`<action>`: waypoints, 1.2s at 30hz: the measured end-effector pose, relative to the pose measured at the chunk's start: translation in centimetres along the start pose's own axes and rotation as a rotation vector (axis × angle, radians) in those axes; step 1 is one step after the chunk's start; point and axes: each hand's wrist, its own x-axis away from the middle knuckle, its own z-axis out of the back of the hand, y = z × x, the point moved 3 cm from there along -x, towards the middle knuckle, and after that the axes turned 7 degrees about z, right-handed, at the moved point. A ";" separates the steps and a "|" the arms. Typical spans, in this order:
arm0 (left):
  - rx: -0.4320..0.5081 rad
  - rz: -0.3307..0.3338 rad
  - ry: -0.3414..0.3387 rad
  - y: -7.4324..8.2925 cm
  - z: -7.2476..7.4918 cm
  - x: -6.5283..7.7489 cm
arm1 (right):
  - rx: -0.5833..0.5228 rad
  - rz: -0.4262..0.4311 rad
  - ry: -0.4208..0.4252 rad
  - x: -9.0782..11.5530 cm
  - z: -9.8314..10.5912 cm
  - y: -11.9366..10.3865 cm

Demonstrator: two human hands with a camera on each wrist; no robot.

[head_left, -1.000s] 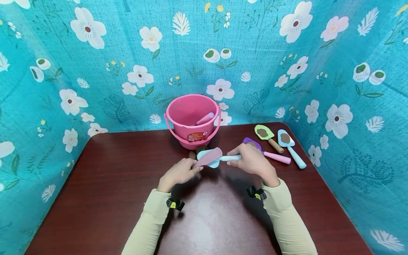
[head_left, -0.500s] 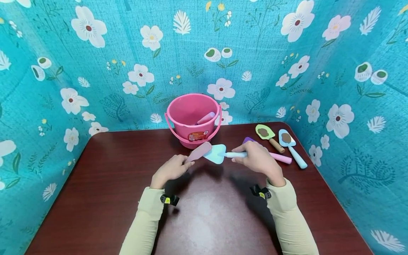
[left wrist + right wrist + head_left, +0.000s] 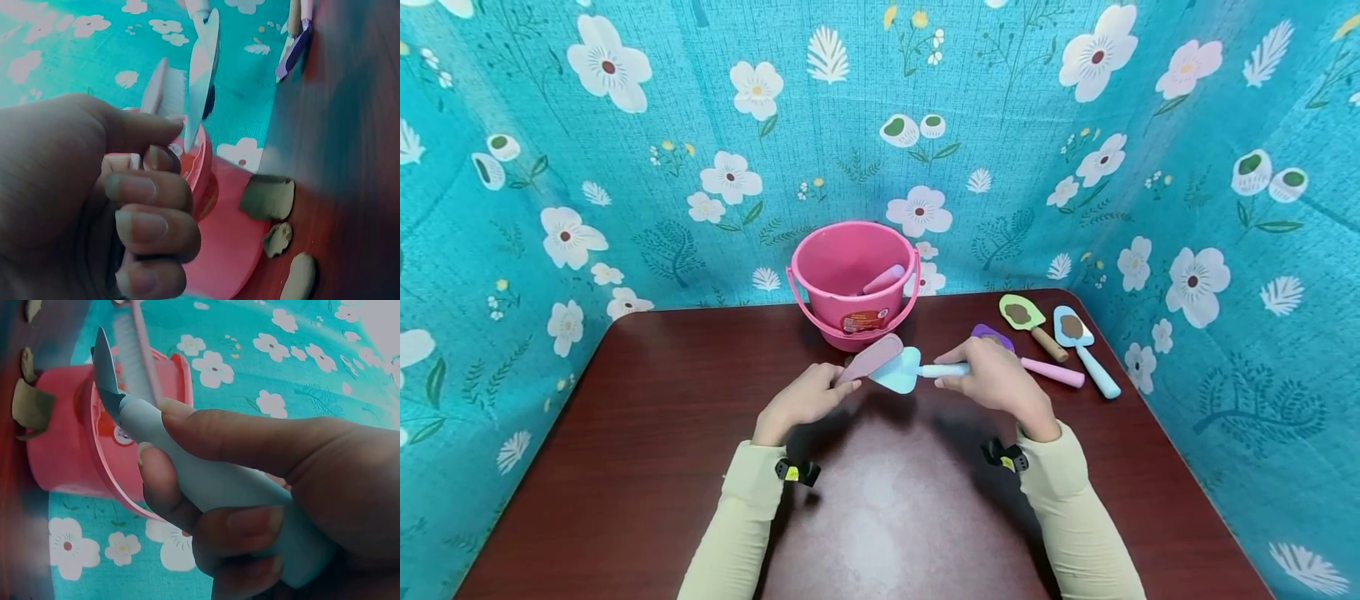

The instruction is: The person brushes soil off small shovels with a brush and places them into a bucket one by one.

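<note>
My left hand (image 3: 801, 400) grips a pink brush (image 3: 871, 358) whose white bristles show in the left wrist view. In my right hand (image 3: 1000, 379) is the handle of a light blue trowel (image 3: 206, 475), fingers curled round it. The trowel's blade is tilted above the table, with the brush head overlapping its left part in the head view; whether they touch I cannot tell. A dark lump (image 3: 210, 103) shows at one face of the blade. Just behind stands a pink bucket (image 3: 857, 321), with a pink-lilac handle (image 3: 883, 279) sticking up inside.
Brownish pieces (image 3: 269, 197) lie on the table by the bucket's base. To the right lie a green trowel (image 3: 1021, 312), another light blue trowel (image 3: 1072, 327) and a purple trowel with a pink handle (image 3: 1051, 371), brown patches on their blades. A floral cloth (image 3: 737, 233) surrounds the table (image 3: 700, 417).
The brush moved left off the trowel's blade, then stayed about there. The trowel went right, its blade tilting differently, then came back left to the brush.
</note>
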 end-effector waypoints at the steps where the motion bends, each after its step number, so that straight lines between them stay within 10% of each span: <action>1: 0.012 -0.015 -0.016 0.1 -0.2 0.0 | 0.007 0.012 -0.005 0.0 -0.1 -0.1; 17: -0.039 -0.087 -0.076 0.9 -2.3 -0.9 | 0.046 0.029 -0.033 -0.6 -1.0 -0.5; 36: -0.046 -0.073 -0.077 1.0 -1.5 -0.4 | 0.028 0.071 -0.049 -0.2 -0.6 -0.3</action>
